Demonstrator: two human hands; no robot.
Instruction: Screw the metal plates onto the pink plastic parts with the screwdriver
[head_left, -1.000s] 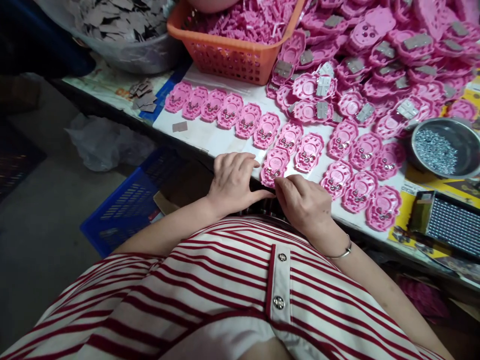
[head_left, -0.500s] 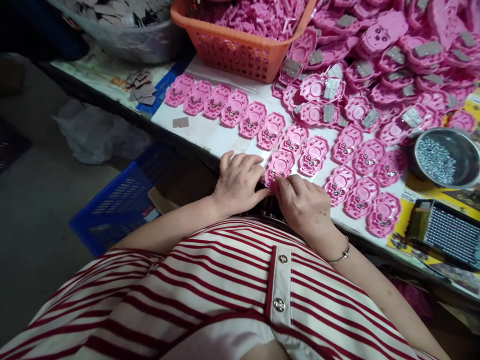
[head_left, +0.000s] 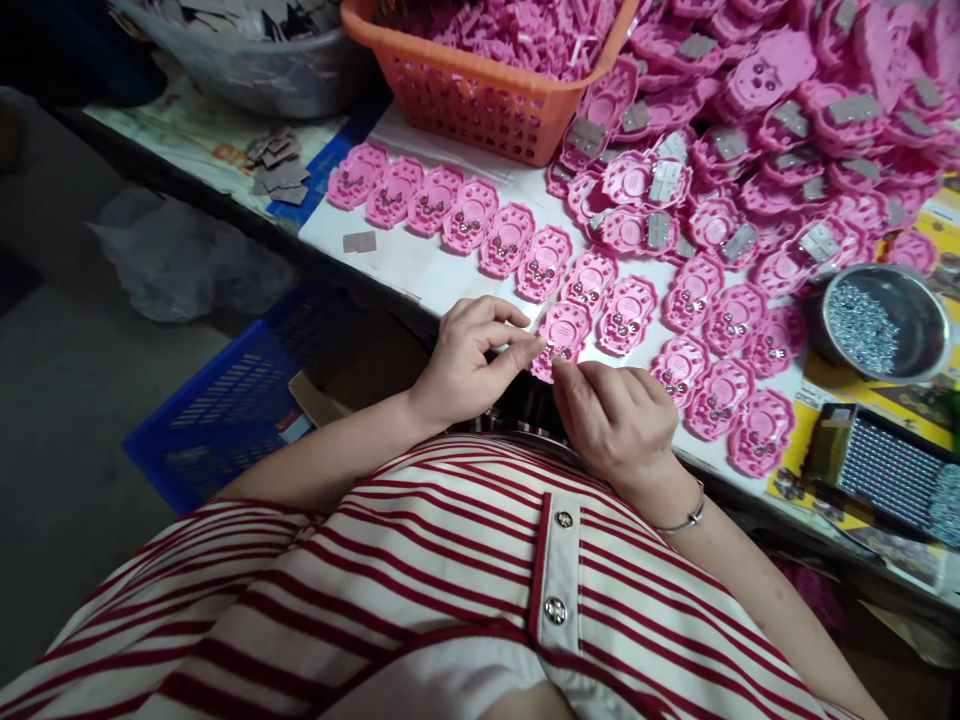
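A pink plastic casing (head_left: 564, 328) lies at the front edge of the white work surface, with small shiny metal parts in its lower half. My left hand (head_left: 476, 360) is at its left side, thumb and fingers apart, the thumb tip at the casing's rim. By the lower right edge of that casing, my right hand (head_left: 616, 415) is closed in a pinch; whatever its fingertips hold is hidden. A similar pink casing (head_left: 628, 315) lies just beyond my right hand. Several more pink casings (head_left: 469, 217) with metal parts form a row toward the left.
An orange basket (head_left: 480, 110) of small pink parts stands at the back, beside a heap of pink casings (head_left: 765, 75). To the right are a metal bowl (head_left: 926, 335) of small metal pieces and a black tray (head_left: 892, 470). A blue crate (head_left: 195, 400) sits below left.
My left thumb has lifted from below the casing to its left rim. My right hand has shifted slightly right and down, still closed. The view has moved a little.
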